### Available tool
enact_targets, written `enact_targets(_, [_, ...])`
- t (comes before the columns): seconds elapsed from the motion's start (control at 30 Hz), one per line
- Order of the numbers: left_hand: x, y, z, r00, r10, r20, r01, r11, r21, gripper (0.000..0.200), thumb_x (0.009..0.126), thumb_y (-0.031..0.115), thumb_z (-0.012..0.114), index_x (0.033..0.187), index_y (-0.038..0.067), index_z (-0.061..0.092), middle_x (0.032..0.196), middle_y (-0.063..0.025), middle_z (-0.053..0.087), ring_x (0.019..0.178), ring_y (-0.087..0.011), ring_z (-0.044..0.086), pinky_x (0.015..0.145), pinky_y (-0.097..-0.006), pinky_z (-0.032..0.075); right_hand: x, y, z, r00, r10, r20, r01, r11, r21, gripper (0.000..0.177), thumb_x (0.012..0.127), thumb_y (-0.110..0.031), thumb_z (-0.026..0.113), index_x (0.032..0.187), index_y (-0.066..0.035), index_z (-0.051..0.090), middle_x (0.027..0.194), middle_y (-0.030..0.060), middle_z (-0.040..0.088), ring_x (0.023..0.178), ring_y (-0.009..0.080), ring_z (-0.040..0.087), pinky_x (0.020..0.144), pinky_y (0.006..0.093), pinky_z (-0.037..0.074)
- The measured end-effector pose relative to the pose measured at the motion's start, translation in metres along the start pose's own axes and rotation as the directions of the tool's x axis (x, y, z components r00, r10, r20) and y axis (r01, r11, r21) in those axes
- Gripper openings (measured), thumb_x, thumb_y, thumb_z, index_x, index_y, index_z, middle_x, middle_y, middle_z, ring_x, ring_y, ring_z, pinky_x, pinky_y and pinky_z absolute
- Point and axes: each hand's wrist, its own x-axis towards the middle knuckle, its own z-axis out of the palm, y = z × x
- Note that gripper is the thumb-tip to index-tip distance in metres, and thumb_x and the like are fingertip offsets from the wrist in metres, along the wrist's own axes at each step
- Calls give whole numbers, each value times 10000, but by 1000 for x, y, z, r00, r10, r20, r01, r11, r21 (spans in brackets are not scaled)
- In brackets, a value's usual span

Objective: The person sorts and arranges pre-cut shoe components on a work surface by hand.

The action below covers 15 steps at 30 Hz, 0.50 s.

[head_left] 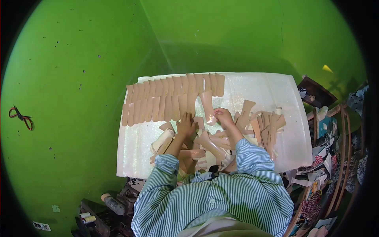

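My right hand (224, 117) pinches the lower end of a shiny tan shoe insole (206, 102), which stands at the right end of the lower row. My left hand (186, 125) lies with its fingers stretched out, fingertips touching the bottom of the row. Overlapping tan insoles form an upper row (169, 87) and a lower row (152, 108). Between and below my forearms is a loose heap of insoles (211, 144), lying at mixed angles. Another loose pile (266, 126) lies to the right of my right forearm.
The white-covered table (294, 154) stands against green walls. Scissors (21, 117) with red-and-black handles hang on the left wall. Thread spools (87, 218) sit at lower left. A wooden rack (342, 158) with fabric scraps stands close to the table's right side.
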Motion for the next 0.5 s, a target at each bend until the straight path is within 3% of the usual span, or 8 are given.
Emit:
enact_targets(0.07, [1, -1, 2, 994, -23, 107, 14, 996, 88, 602, 802, 388, 392, 1308, 114, 214, 1390, -74, 131, 1280, -241, 124, 977, -557, 124, 14, -12, 13, 997, 71, 8, -71, 997, 15, 111, 707, -25, 565, 812, 10, 576, 680, 64, 569, 560, 119, 553, 493, 236, 454])
enact_targets(0.17, [-1, -3, -1, 988, -14, 152, -4, 993, 119, 597, 810, 399, 362, 1318, 130, 198, 1398, -63, 105, 1285, -229, 114, 983, -546, 114, 40, -3, 33, 983, 183, 16, -183, 983, 20, 108, 697, -8, 556, 800, 18, 576, 679, 78, 577, 531, 154, 587, 474, 250, 478])
enact_targets(0.27, [0, -7, -5, 985, -10, 170, -12, 992, 127, 599, 812, 411, 359, 1322, 147, 190, 1401, -55, 94, 1288, -218, 100, 989, -538, 101, 58, 15, 52, 976, 215, 44, -213, 976, -35, 128, 692, -19, 559, 817, -27, 583, 676, 69, 579, 514, 143, 584, 387, 219, 407])
enact_targets(0.33, [-1, -8, -5, 987, 13, 162, -38, 988, 148, 611, 813, 455, 347, 1324, 160, 190, 1399, -59, 108, 1285, -221, 123, 984, -543, 102, 62, 15, 60, 963, 249, -101, -265, 942, -206, 113, 679, -47, 573, 785, -30, 607, 656, 84, 596, 487, 147, 580, 421, 241, 440])
enact_targets(0.37, [-1, -9, -7, 985, 9, 173, -36, 987, 154, 611, 813, 455, 347, 1324, 160, 190, 1399, -59, 108, 1285, -221, 123, 984, -543, 102, 61, 12, 62, 961, 260, -99, -275, 941, -199, 113, 679, -47, 573, 785, -30, 607, 656, 84, 596, 487, 147, 580, 421, 241, 440])
enact_targets(0.43, [-1, -9, -7, 985, 28, 172, -59, 982, 178, 602, 818, 452, 347, 1324, 167, 190, 1398, -56, 113, 1283, -221, 134, 984, -543, 104, 62, 14, 61, 979, 169, -116, -201, 909, -366, 124, 668, -78, 583, 778, -33, 620, 623, 85, 602, 473, 144, 581, 443, 259, 453])
enact_targets(0.47, [-1, -9, -8, 987, 33, 156, -63, 979, 193, 584, 823, 442, 349, 1322, 179, 196, 1395, -55, 127, 1279, -220, 147, 980, -550, 107, 61, 18, 61, 984, 84, -156, -146, 885, -443, 191, 671, -150, 595, 825, -38, 616, 610, 94, 602, 524, 170, 599, 517, 290, 471])
enact_targets(0.5, [-1, -9, -8, 986, 32, 164, -63, 980, 190, 584, 823, 442, 349, 1322, 179, 196, 1395, -55, 127, 1279, -220, 147, 980, -550, 107, 59, 22, 59, 983, 92, -158, -154, 883, -444, 191, 671, -150, 595, 825, -38, 616, 610, 94, 602, 524, 170, 599, 517, 290, 471])
